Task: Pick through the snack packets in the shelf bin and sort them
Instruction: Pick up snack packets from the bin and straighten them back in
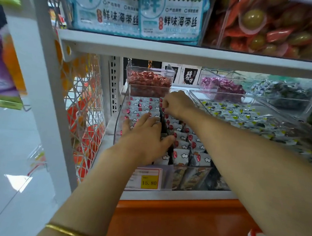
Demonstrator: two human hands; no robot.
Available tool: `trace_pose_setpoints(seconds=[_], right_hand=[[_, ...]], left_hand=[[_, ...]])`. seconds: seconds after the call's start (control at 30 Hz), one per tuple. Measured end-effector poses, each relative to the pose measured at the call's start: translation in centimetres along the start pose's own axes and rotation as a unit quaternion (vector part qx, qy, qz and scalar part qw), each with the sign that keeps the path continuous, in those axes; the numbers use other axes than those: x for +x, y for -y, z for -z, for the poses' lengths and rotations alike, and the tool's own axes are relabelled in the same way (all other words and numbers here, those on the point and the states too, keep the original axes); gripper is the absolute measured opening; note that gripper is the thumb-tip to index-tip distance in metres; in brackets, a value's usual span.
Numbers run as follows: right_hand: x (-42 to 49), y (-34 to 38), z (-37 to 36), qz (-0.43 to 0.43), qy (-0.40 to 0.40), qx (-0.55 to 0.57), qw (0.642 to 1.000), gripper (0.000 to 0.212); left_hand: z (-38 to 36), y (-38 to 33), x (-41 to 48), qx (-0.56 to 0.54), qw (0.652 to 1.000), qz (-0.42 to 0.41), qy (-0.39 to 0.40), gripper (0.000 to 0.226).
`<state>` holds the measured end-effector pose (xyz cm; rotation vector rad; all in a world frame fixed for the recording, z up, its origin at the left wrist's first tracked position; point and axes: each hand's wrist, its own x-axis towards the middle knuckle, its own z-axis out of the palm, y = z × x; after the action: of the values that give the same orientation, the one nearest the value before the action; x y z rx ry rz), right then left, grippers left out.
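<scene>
White shelf [174,196], clear bin [118,123] of snack packets [181,154], another bin [193,92] beside

You can read 鲜味海带丝 under a large 鲜 on the left pale blue and white plastic packet [110,14] and the matching right packet [176,18] on the white upper shelf [174,49], and 15.80 on the yellow patch of the white price label [147,179] fronting the clear plastic shelf bin [191,180].
</scene>
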<state>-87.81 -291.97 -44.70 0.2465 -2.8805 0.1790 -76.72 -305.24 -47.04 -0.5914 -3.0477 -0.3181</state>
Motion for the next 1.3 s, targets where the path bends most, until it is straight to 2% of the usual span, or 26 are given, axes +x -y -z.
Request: trace_pose_setpoints(seconds=[0.13, 0.23, 0.33, 0.43, 0.5, 0.6, 0.67, 0.73, 0.8, 0.97, 1.03, 1.2, 1.3], right_hand=[[-0.6, 0.0, 1.0, -0.010, -0.055, 0.045, 0.997, 0.012], [-2.2, -0.2, 2.4, -0.032, -0.144, 0.100, 0.984, 0.016], [-5.0, -0.2, 3.5, -0.057, -0.243, 0.150, 0.957, 0.014], [-8.5, -0.4, 4.7, -0.097, -0.307, 0.259, 0.911, 0.011], [-10.9, -0.6, 5.5, -0.121, -0.300, 0.342, 0.882, 0.009], [-14.3, -0.9, 5.9, -0.167, -0.245, 0.471, 0.831, 0.007], [-16.3, -0.9, 5.6, -0.186, -0.199, 0.556, 0.785, 0.011], [-17.8, -0.8, 5.2, -0.205, -0.164, 0.636, 0.726, 0.016], [-18.6, -0.7, 5.2, -0.218, -0.143, 0.689, 0.677, 0.014], [-19.3, -0.7, 5.4, -0.199, -0.093, 0.773, 0.595, 0.010], [-19.4, -0.8, 5.5, -0.194, -0.078, 0.781, 0.588, 0.007], [-19.3, -1.1, 5.3, -0.188, -0.069, 0.773, 0.602, 0.010], [-19.2, -1.2, 5.2, -0.189, -0.062, 0.768, 0.608, 0.011]], left_hand=[[0.5, 0.2, -0.3, -0.021, 1.000, 0.009, -0.014, 0.063], [0.9, 0.2, -0.5, -0.042, 0.998, 0.010, -0.035, 0.058], [1.2, 0.0, -1.0, -0.076, 0.994, 0.005, -0.083, 0.055], [1.6, -0.5, -1.9, -0.136, 0.979, 0.010, -0.152, 0.048], [1.8, -0.9, -2.7, -0.209, 0.964, 0.018, -0.164, 0.042], [2.1, -1.4, -3.9, -0.340, 0.931, 0.035, -0.129, 0.046], [2.2, -1.6, -4.5, -0.402, 0.908, 0.031, -0.109, 0.045], [2.3, -1.9, -5.1, -0.425, 0.899, 0.013, -0.107, 0.033], [2.5, -2.1, -5.6, -0.450, 0.885, 0.020, -0.115, 0.020], [2.1, -1.7, -5.4, -0.567, 0.811, 0.076, -0.121, 0.020], [2.0, -1.6, -5.3, -0.623, 0.765, 0.095, -0.131, 0.019], [2.3, -1.6, -5.2, -0.731, 0.660, 0.108, -0.136, 0.022], [2.4, -1.6, -5.2, -0.720, 0.669, 0.109, -0.151, 0.019]])
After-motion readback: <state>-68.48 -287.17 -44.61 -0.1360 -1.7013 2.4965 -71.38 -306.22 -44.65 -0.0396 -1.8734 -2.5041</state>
